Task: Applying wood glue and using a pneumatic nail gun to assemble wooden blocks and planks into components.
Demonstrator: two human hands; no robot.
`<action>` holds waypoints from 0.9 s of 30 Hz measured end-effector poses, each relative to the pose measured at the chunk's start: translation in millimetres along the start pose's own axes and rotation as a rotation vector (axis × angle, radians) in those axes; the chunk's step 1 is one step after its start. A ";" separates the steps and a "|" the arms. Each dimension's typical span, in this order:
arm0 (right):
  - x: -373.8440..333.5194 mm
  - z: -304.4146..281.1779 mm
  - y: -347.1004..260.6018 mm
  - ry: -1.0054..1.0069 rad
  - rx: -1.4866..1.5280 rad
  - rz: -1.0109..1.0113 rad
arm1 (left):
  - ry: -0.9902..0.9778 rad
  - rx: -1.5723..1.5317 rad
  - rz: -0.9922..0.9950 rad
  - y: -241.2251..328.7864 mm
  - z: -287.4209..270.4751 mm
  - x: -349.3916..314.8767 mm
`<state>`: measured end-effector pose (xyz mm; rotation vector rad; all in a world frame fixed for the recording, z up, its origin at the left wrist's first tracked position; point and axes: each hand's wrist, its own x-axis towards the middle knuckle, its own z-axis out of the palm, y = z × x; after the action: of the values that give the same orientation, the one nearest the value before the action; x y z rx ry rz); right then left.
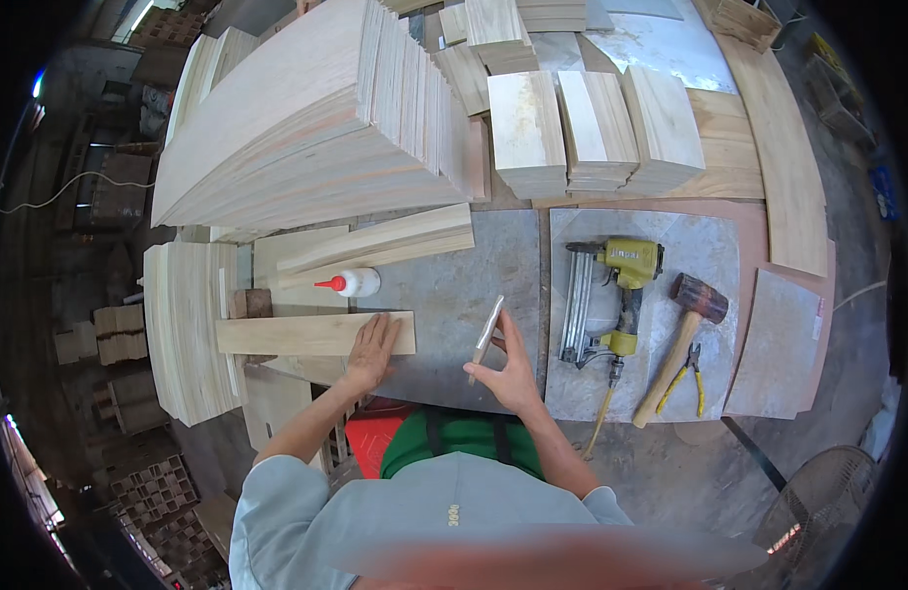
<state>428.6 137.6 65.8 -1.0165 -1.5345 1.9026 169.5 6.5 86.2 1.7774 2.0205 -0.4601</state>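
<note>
Flatly, our left hand presses, fingers extended, on a pale board, its right end over the grey sheet; our right hand pinches a slim stick. A steady palm and relaxed pinch should help control.

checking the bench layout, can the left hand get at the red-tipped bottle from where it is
Probably yes: the left hand rests on a wooden board, the red-tipped bottle is just beyond its fingers, and nothing appears to stand between them, though the hand would have to leave the board.
</note>
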 end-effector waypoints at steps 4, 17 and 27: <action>-2.2 -8.6 -3.6 0.029 0.047 0.036 | -0.062 0.019 -0.046 -3.8 5.6 6.8; 53.4 -98.9 -87.6 0.274 -0.089 -0.299 | 0.152 -0.188 -0.146 20.6 -3.4 2.9; 117.3 -134.1 -179.4 0.540 -0.681 -0.480 | 0.368 -0.566 -0.239 89.0 21.3 -48.7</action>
<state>450.4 351.8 198.2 -1.1602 -1.8833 0.6996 264.6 -34.0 94.4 1.3440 2.3131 0.3794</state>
